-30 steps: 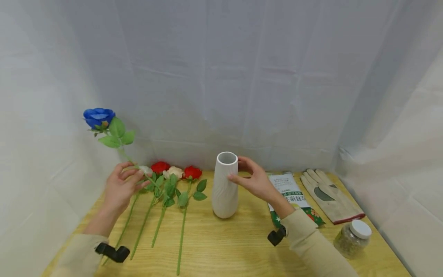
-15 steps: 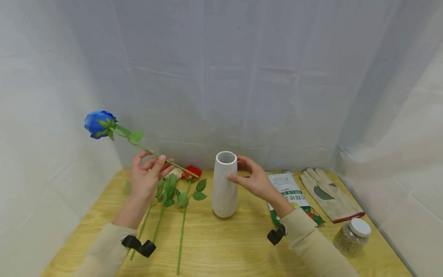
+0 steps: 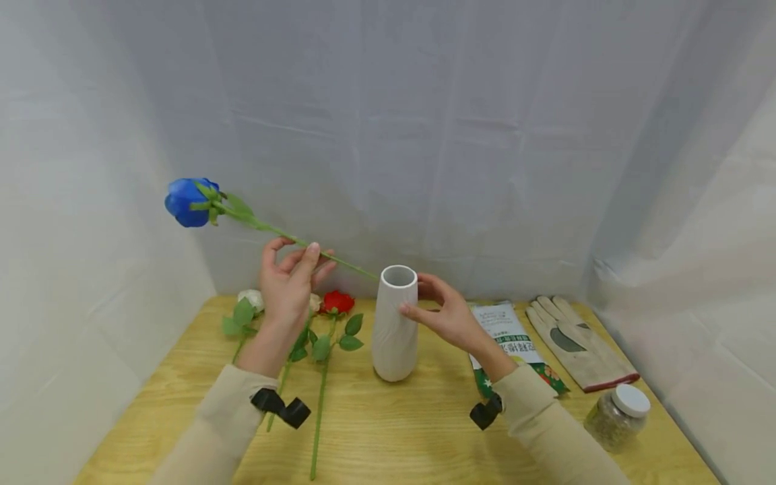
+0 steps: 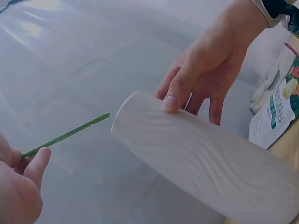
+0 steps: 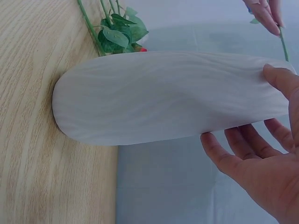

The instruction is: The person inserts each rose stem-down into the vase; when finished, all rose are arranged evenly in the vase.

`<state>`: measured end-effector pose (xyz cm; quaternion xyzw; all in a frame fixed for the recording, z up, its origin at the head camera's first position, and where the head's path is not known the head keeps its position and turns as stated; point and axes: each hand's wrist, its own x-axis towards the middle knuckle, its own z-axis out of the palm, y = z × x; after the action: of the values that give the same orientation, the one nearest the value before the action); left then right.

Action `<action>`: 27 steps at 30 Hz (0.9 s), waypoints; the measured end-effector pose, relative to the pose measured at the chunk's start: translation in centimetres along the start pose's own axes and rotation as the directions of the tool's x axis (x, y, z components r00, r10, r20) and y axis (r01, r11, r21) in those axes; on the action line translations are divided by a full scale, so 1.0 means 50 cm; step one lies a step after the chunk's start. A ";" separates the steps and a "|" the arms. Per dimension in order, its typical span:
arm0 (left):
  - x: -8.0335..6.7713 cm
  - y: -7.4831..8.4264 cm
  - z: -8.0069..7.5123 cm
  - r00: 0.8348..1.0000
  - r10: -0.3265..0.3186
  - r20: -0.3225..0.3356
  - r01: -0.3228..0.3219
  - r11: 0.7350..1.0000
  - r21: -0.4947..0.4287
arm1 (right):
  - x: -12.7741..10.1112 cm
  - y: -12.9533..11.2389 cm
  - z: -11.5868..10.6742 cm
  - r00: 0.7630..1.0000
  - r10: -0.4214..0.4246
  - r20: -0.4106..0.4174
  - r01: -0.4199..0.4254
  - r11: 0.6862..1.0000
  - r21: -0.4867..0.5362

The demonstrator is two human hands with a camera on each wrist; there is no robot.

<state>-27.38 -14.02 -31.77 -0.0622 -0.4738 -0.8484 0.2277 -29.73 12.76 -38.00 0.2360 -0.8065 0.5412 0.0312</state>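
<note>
My left hand (image 3: pixel 291 276) pinches the green stem of a blue rose (image 3: pixel 192 202) between thumb and fingers. The bloom points up and left, and the stem slants down to the right. In the left wrist view, the stem's cut end (image 4: pixel 105 115) lies just short of the rim of a white vase (image 4: pixel 201 158). Upright on the table, the ribbed vase (image 3: pixel 395 337) has its mouth facing up. My right hand (image 3: pixel 445 313) holds it near the top, thumb on the front and fingers around the far side, as the right wrist view also shows.
On the wooden table (image 3: pixel 388 438), left of the vase, lie a red rose (image 3: pixel 337 302), a white rose (image 3: pixel 251 300) and others partly behind my left arm. To the right are a printed bag (image 3: pixel 506 337), work gloves (image 3: pixel 572 343) and a white-lidded jar (image 3: pixel 617 417).
My left hand has moved right and up with the blue rose, bringing its stem end close to the vase mouth. The flower has tilted over. My right hand and the vase stay in place.
</note>
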 end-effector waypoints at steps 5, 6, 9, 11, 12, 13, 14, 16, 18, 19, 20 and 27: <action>-0.004 -0.005 0.033 1.000 0.030 0.009 -0.030 1.000 0.007 | 0.000 -0.003 -0.001 1.000 0.003 0.001 -0.003 1.000 0.011; -0.005 -0.007 0.037 0.999 0.038 0.012 -0.038 0.999 0.007 | 0.000 -0.003 -0.001 1.000 0.002 0.001 -0.002 1.000 0.013; -0.008 -0.014 0.047 0.998 0.056 0.025 -0.056 0.998 0.011 | 0.001 -0.003 0.000 1.000 -0.003 0.004 0.003 1.000 0.015; -0.010 -0.021 0.050 0.998 0.056 0.039 -0.057 0.998 0.022 | 0.002 -0.003 0.001 1.000 -0.006 0.007 0.006 1.000 0.018; -0.012 -0.024 0.052 0.997 0.056 0.046 -0.057 0.998 0.029 | 0.002 -0.002 0.001 1.000 -0.008 0.008 0.008 1.000 0.017; -0.013 -0.028 0.053 0.997 0.059 0.056 -0.061 0.997 0.042 | 0.002 -0.002 0.002 1.000 -0.009 0.008 0.009 1.000 0.017; -0.013 -0.032 0.054 0.996 0.061 0.066 -0.065 0.996 0.054 | 0.002 -0.001 0.002 1.000 -0.010 0.007 0.010 1.000 0.017; -0.015 -0.040 0.056 0.993 0.074 0.089 -0.083 0.992 0.093 | 0.002 0.000 0.002 1.000 -0.013 0.004 0.013 1.000 0.018; -0.017 -0.047 0.057 0.988 0.096 0.119 -0.112 0.985 0.131 | 0.002 0.001 0.001 1.000 -0.019 0.000 0.019 1.000 0.018; -0.017 -0.050 0.058 0.985 0.107 0.137 -0.126 0.981 0.145 | 0.003 0.001 0.001 1.000 -0.023 -0.002 0.023 1.000 0.018; -0.018 -0.053 0.059 0.981 0.117 0.155 -0.142 0.976 0.163 | 0.003 0.002 0.001 1.000 -0.027 -0.002 0.027 0.999 0.018; -0.027 -0.069 0.070 0.949 0.172 0.263 -0.252 0.916 0.311 | 0.001 0.002 -0.003 0.999 -0.033 0.004 0.033 0.999 -0.001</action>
<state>-28.10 -9.15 -32.98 -0.1709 -0.6269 -0.7107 0.2697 -29.83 12.91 -38.03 0.2506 -0.8027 0.5398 0.0387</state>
